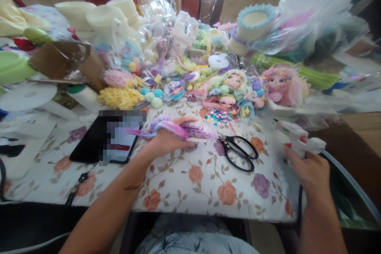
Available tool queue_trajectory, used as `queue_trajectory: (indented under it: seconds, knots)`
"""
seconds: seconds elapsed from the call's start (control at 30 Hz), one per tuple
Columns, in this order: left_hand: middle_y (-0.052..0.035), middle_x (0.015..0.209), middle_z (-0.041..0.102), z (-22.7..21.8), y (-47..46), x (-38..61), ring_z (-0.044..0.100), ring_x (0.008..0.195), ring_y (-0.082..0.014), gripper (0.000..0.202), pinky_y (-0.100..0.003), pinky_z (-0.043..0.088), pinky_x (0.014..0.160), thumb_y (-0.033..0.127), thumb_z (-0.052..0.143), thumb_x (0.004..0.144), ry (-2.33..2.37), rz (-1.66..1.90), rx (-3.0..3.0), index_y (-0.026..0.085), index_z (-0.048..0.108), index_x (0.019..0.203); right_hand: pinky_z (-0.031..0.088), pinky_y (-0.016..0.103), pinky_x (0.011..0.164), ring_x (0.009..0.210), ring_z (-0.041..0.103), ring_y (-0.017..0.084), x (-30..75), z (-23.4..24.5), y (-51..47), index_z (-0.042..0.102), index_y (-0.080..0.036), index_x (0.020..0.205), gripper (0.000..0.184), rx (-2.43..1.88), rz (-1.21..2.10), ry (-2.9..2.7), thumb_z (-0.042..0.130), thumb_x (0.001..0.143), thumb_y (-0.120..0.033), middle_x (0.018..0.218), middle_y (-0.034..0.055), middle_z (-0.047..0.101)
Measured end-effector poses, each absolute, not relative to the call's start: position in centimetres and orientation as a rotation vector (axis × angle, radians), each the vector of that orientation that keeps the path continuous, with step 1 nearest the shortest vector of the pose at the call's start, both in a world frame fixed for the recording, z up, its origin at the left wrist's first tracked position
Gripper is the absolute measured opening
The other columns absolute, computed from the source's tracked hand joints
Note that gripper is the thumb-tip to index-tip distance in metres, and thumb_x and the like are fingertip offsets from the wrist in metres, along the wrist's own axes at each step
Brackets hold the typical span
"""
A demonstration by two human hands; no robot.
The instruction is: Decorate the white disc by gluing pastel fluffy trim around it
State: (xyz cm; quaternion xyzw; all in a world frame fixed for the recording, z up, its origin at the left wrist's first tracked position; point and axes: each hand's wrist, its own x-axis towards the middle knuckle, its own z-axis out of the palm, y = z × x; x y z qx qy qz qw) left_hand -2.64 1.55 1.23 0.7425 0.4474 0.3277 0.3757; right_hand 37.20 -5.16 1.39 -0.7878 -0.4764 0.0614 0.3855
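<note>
My left hand (171, 137) is closed around a purple and pink ribbon-and-lace piece (201, 130) just above the flowered tablecloth. Pink and lilac ribbon ends trail over the back of that hand toward the phone. At the right edge of the table, my right hand (311, 170) grips a white hot glue gun (297, 135) with red parts; motion smears it slightly. Between the two hands lie black-handled scissors (239, 151), their blades pointing left and partly hidden by the lace. Shiny blue and pink sequins (218, 117) are heaped just beyond the scissors.
A dark tablet or phone (89, 139) lies left of my left hand. Doll heads (233, 79), pompoms (153, 97), yellow yarn (120, 97) and plastic-wrapped supplies crowd the back. A cardboard box (68, 61) stands at back left; another box (361, 127) is at far right.
</note>
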Motion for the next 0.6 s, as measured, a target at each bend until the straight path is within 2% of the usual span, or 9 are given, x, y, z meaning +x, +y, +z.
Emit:
queue_trajectory:
  seconds: [0.07,0.13,0.2,0.27,0.43,0.53,0.6]
  knots:
    - [-0.0101,0.129,0.067,1.4,1.8,-2.9,0.063,0.119,-0.0305,0.063,-0.04,0.053,0.102,0.037,0.084,0.07,1.129,0.803,1.91,0.022,0.062,0.128,0.044,0.033,0.054,0.058,0.061,0.023,34.5,2.9,-6.6,0.066,-0.021,0.057,0.022,-2.083,0.35,-1.106,0.075,0.073,-0.034,0.055,0.0071,0.063]
    - [-0.0103,0.13,0.066,1.5,2.0,-3.1,0.062,0.121,-0.0303,0.064,-0.039,0.052,0.102,0.037,0.084,0.07,1.132,0.789,1.91,0.021,0.061,0.128,0.045,0.03,0.051,0.052,0.058,0.018,31.4,4.2,-8.3,0.068,-0.019,0.068,0.022,-1.871,0.603,-1.064,0.074,0.074,-0.04,0.058,0.0035,0.065]
    - [-0.0102,0.13,0.066,1.4,2.1,-3.1,0.061,0.122,-0.0303,0.063,-0.038,0.052,0.102,0.036,0.084,0.069,1.151,0.813,1.903,0.021,0.062,0.126,0.045,0.028,0.047,0.049,0.057,0.017,28.5,5.0,-9.7,0.072,-0.02,0.081,0.025,-1.74,0.989,-1.136,0.072,0.077,-0.045,0.06,0.0016,0.066]
    - [-0.0097,0.131,0.065,1.2,2.2,-3.1,0.06,0.123,-0.0301,0.062,-0.038,0.05,0.104,0.035,0.084,0.069,1.142,0.828,1.895,0.021,0.061,0.125,0.047,0.028,0.049,0.054,0.06,0.018,26.3,5.2,-10.5,0.072,-0.021,0.077,0.025,-1.704,1.223,-1.202,0.073,0.076,-0.046,0.061,0.0021,0.066]
    - [-0.0085,0.132,0.065,1.0,2.2,-2.9,0.061,0.122,-0.0288,0.063,-0.037,0.05,0.104,0.036,0.081,0.072,1.071,0.81,1.873,0.021,0.059,0.129,0.049,0.029,0.058,0.059,0.06,0.017,23.6,4.5,-10.3,0.074,-0.021,0.083,0.026,-1.736,1.452,-1.354,0.069,0.08,-0.046,0.065,0.0008,0.066]
    - [-0.0093,0.132,0.065,1.3,2.1,-2.7,0.061,0.122,-0.0292,0.062,-0.038,0.049,0.105,0.035,0.081,0.073,1.077,0.791,1.874,0.021,0.059,0.128,0.046,0.027,0.054,0.054,0.056,0.015,22.5,4.0,-9.9,0.07,-0.02,0.097,0.03,-1.657,1.536,-1.258,0.066,0.083,-0.046,0.06,-0.0019,0.06]
    - [-0.0101,0.131,0.065,1.6,2.1,-2.7,0.061,0.122,-0.0301,0.062,-0.04,0.049,0.106,0.035,0.082,0.071,1.082,0.779,1.881,0.02,0.06,0.127,0.042,0.026,0.048,0.048,0.051,0.013,21.8,3.8,-9.8,0.066,-0.018,0.094,0.031,-1.583,1.616,-1.189,0.063,0.085,-0.048,0.053,-0.0041,0.054]
